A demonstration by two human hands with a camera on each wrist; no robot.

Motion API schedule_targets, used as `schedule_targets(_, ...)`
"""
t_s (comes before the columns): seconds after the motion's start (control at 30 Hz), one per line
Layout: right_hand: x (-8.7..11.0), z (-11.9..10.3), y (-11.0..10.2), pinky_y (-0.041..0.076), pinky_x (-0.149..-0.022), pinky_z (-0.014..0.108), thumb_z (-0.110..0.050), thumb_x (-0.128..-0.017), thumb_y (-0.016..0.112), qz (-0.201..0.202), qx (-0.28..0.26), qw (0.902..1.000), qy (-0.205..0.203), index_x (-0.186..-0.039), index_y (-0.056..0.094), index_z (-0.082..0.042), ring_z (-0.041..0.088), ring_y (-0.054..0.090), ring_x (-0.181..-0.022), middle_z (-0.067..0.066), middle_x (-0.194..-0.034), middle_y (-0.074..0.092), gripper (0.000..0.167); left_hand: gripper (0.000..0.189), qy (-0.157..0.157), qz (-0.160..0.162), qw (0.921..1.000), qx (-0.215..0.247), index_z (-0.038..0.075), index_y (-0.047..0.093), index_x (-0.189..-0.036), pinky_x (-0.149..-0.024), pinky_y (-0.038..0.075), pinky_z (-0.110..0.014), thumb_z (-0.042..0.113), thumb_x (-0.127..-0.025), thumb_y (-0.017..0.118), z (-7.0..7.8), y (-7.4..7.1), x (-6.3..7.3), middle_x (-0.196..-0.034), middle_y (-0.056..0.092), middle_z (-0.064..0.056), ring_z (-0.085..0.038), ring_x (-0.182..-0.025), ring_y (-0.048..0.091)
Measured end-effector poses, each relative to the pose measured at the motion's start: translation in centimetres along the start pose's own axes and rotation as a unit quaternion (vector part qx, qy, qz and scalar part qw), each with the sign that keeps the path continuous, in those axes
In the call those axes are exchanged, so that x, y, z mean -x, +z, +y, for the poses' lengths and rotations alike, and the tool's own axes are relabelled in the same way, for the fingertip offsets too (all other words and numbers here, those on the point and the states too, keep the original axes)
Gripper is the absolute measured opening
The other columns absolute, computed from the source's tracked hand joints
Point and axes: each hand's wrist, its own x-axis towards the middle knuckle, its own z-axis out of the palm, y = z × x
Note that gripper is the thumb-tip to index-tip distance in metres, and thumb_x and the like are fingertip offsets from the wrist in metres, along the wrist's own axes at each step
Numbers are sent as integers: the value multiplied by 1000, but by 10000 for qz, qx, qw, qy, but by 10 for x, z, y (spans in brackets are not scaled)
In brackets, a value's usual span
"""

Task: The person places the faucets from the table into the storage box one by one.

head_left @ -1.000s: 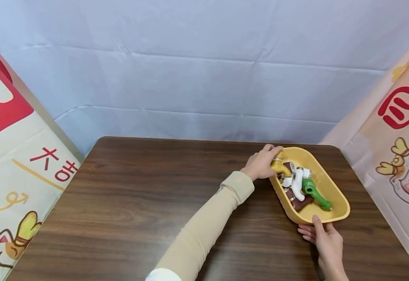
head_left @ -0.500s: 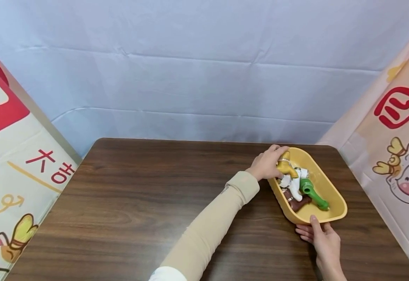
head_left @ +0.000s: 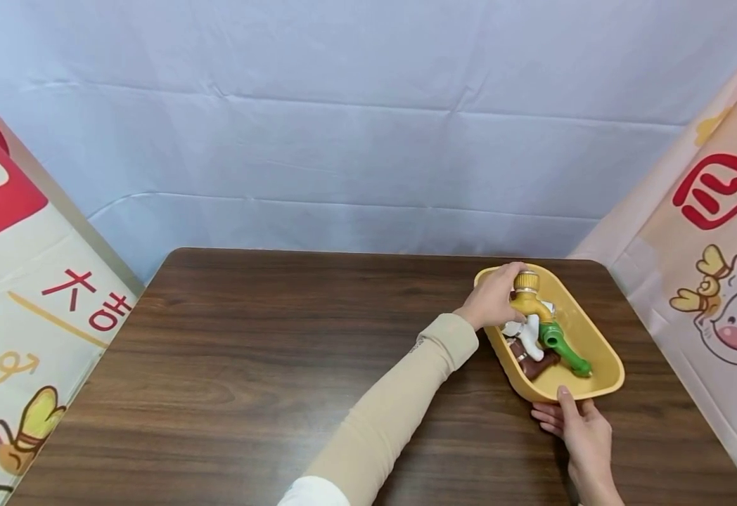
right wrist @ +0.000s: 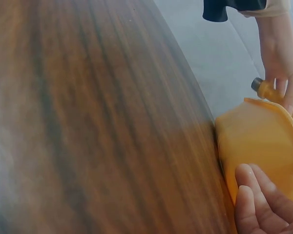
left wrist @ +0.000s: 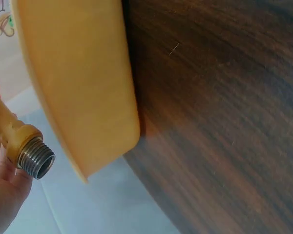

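Observation:
A yellow tap (head_left: 529,303) with a ribbed knob is gripped by my left hand (head_left: 491,298), over the far left part of a yellow plastic basin (head_left: 599,355). Its threaded metal end sticks out past the fingers in the left wrist view, where the tap (left wrist: 20,139) shows above the basin's rim. My right hand (head_left: 586,439) holds the near end of the basin, thumb at the rim and fingers against the outer wall. Inside the basin lie a green tap (head_left: 567,351), a white tap (head_left: 531,339) and a brown tap (head_left: 538,363), partly overlapping.
The basin stands on the right side of a dark wood-grain table (head_left: 280,365). Pale blue cloth (head_left: 343,140) hangs behind the table's far edge. Printed banners with cartoon cats stand to the left (head_left: 20,337) and right (head_left: 716,281).
My left hand has moved right with the yellow tap, raising it from the basin's left rim to over the other taps. The right hand keeps its place at the basin.

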Motion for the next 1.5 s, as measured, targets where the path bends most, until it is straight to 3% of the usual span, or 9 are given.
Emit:
schedule_targets(0.23,6,-9,1,51,-55,22,-39,-94,42,7,61,9994,345,-108,42,-10,6,64,-60,-9,-59,65,32,81,52,31,10000,72,17,31,-139,-72,38,-11,22,-73,77,1,12,-4,-136,38,7,-5,-93,53)
schedule_targets(0.43,6,-10,0,51,-55,23,-39,-94,42,-3,60,9992,402,-109,42,-9,6,65,-61,-9,-59,65,34,78,308,51,9980,-547,21,31,-141,-81,38,-14,29,-76,74,0,19,-7,-139,37,7,-1,-97,51)
schedule_targets(0.53,3,-5,-1,51,-55,23,-40,-94,44,-51,24,9996,265,-108,43,-9,7,65,-61,-9,-61,65,34,76,382,46,9965,-738,19,30,-142,-89,35,-14,32,-79,71,-3,21,-4,-141,36,5,-2,-110,48)
schedule_targets(0.67,-4,5,-4,51,-54,24,-41,-92,47,-143,-30,9999,-13,-104,44,-11,8,65,-62,-7,-62,66,32,70,356,232,9979,-487,15,36,-140,-97,27,-13,31,-81,69,-6,19,1,-139,40,3,-7,-125,37)
schedule_targets(0.83,-4,5,-4,51,-54,24,-41,-92,48,-156,-105,9998,43,-105,44,-11,8,65,-62,-6,-62,66,33,46,289,531,9981,121,11,54,-125,-76,37,-7,22,-83,68,-10,9,12,-120,55,0,-6,-98,55)
schedule_targets(0.9,-1,0,-3,51,-54,24,-41,-92,47,-116,-87,9998,168,-106,44,-11,8,65,-61,-6,-61,66,33,34,314,637,9970,319,9,61,-116,-66,37,-6,21,-85,66,-13,6,17,-106,60,1,-4,-82,56)
schedule_targets(1.0,4,-9,0,51,-55,23,-40,-93,46,-43,-60,9992,395,-109,43,-11,7,65,-61,-7,-60,65,34,23,398,780,9950,480,9,65,-108,-61,36,-7,22,-89,60,-18,0,26,-88,61,4,0,-70,51)
schedule_targets(1.37,10,-14,1,51,-55,23,-40,-94,42,-118,-25,9992,387,-111,41,-8,7,65,-62,-8,-60,65,36,17,782,1217,9886,412,10,68,-93,-58,36,-9,19,-92,55,-36,-19,66,-74,58,7,0,-59,45)
schedule_targets(1.5,17,-14,0,51,-57,23,-42,-94,40,-102,290,9991,281,-128,37,4,6,64,-62,-8,-63,65,57,16,828,1329,9864,496,9,68,-92,-58,36,-9,19,-92,55,-39,-25,82,-74,59,6,0,-60,47)
